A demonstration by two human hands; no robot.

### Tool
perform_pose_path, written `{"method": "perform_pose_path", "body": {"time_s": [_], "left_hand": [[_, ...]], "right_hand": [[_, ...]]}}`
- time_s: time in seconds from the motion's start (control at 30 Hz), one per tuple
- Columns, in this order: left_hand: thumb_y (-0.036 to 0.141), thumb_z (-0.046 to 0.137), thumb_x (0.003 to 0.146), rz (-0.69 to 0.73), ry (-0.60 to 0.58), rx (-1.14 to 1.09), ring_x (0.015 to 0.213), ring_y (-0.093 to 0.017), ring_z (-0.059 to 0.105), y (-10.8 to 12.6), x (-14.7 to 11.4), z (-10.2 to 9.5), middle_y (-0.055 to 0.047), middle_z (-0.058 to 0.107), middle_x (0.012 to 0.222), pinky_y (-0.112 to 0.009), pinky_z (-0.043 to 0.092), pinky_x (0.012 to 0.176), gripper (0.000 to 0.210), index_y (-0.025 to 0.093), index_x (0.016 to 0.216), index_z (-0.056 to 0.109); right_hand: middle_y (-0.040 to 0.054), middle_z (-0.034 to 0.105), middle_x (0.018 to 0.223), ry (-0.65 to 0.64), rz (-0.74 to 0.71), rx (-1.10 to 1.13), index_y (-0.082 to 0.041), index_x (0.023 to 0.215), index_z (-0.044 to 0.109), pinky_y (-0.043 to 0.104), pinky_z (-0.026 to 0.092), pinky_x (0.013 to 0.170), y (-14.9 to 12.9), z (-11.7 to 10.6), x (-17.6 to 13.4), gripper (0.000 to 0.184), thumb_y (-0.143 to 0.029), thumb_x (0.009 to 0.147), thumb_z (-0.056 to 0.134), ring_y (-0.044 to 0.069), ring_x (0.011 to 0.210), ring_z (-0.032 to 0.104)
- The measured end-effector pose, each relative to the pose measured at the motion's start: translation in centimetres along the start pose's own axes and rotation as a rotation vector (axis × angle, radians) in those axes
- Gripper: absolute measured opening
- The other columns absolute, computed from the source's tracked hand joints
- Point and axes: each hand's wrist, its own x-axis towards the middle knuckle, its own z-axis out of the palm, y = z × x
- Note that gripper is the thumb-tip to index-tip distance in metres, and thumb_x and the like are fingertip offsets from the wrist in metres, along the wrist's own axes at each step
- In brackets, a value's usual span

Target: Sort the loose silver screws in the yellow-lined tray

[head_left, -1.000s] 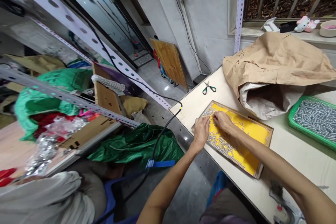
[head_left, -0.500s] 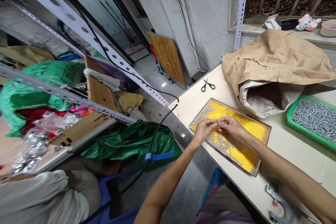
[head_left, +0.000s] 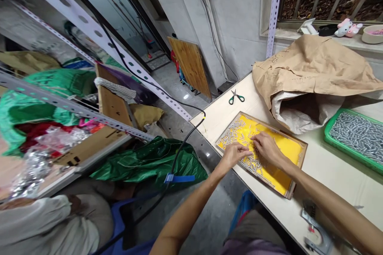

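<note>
My left hand point(head_left: 233, 156) is over the near left part of a shallow wooden-framed tray point(head_left: 295, 192) with a yellow bottom. Its thumb and fingertips are pinched together; whatever they hold is too small to make out. My right hand point(head_left: 267, 148) reaches into the middle of the tray, its fingers bent and closed low over the yellow surface, their tips partly hidden. Small silver rod-like metal pieces point(head_left: 231, 132) lie scattered around both hands, thickest at the tray's left end and near edge. The two hands are slightly apart.
A green basket point(head_left: 329, 133) full of similar metal pieces stands right, beside an open brown paper sack point(head_left: 317, 61). Green-handled scissors point(head_left: 236, 97) lie behind the tray. A metal clamp-like tool point(head_left: 317, 231) is at the near right. A black cable point(head_left: 179, 143) hangs left; another person point(head_left: 54, 223) sits there.
My hands, which met above the tray, have separated. The right hand has moved down toward the loose pieces, and the left has shifted slightly nearer to me.
</note>
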Motion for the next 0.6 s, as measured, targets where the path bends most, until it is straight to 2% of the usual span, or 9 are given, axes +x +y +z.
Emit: {"method": "perform_pose_path", "body": {"time_s": [0.07,0.13,0.27,0.37,0.47,0.6], "left_hand": [[0.044,0.072,0.073,0.056,0.051,0.034,0.062,-0.014,0.059,0.0,-0.3,0.0,-0.002,0.069,0.069,-0.025,0.045,0.061,0.027,0.017,0.072,0.074],[0.036,0.065,0.081,0.095,0.141,0.078,0.066,-0.015,0.060,0.0,-0.6,-0.2,-0.003,0.070,0.072,-0.025,0.047,0.066,0.021,0.018,0.076,0.074],[0.023,0.056,0.087,0.122,0.209,0.192,0.070,-0.015,0.061,-0.2,-0.7,-0.9,-0.002,0.068,0.071,-0.026,0.047,0.070,0.023,0.018,0.070,0.070],[0.020,0.057,0.085,0.113,0.267,0.210,0.072,-0.016,0.062,-0.5,-0.5,-1.2,-0.003,0.069,0.075,-0.028,0.048,0.072,0.018,0.018,0.075,0.071],[0.025,0.064,0.082,0.070,0.309,0.130,0.069,-0.015,0.061,-0.5,0.0,-0.8,-0.004,0.070,0.077,-0.027,0.048,0.069,0.012,0.016,0.084,0.071],[0.036,0.070,0.076,-0.076,0.230,-0.033,0.051,-0.010,0.054,0.0,0.6,0.3,0.002,0.062,0.060,-0.022,0.043,0.053,0.021,0.016,0.075,0.068]], "right_hand": [[0.0100,0.064,0.093,0.005,-0.027,-0.275,-0.018,0.087,0.068,0.031,0.043,0.078,-1.0,-0.2,0.7,0.020,-0.025,0.091,0.049,0.021,0.093,0.058],[0.0108,0.065,0.094,-0.049,-0.017,-0.364,-0.017,0.087,0.068,0.029,0.042,0.076,-2.0,0.3,1.9,0.023,-0.024,0.092,0.047,0.020,0.093,0.059],[0.0115,0.067,0.085,-0.079,0.019,-0.320,-0.015,0.076,0.067,0.027,0.039,0.066,-3.0,2.2,4.6,0.016,-0.016,0.085,0.054,0.020,0.082,0.060],[0.0094,0.067,0.076,-0.062,0.026,-0.252,-0.013,0.072,0.066,0.026,0.038,0.062,-2.7,2.8,5.2,0.018,-0.011,0.080,0.051,0.017,0.071,0.059],[0.0048,0.067,0.074,-0.024,-0.004,-0.145,-0.014,0.077,0.066,0.024,0.039,0.061,-2.0,2.2,4.5,0.022,-0.015,0.082,0.045,0.014,0.068,0.057],[0.0016,0.066,0.071,-0.016,-0.034,-0.017,-0.016,0.076,0.066,0.023,0.041,0.059,-1.1,1.1,2.7,0.021,-0.027,0.081,0.049,0.013,0.065,0.057]]}}
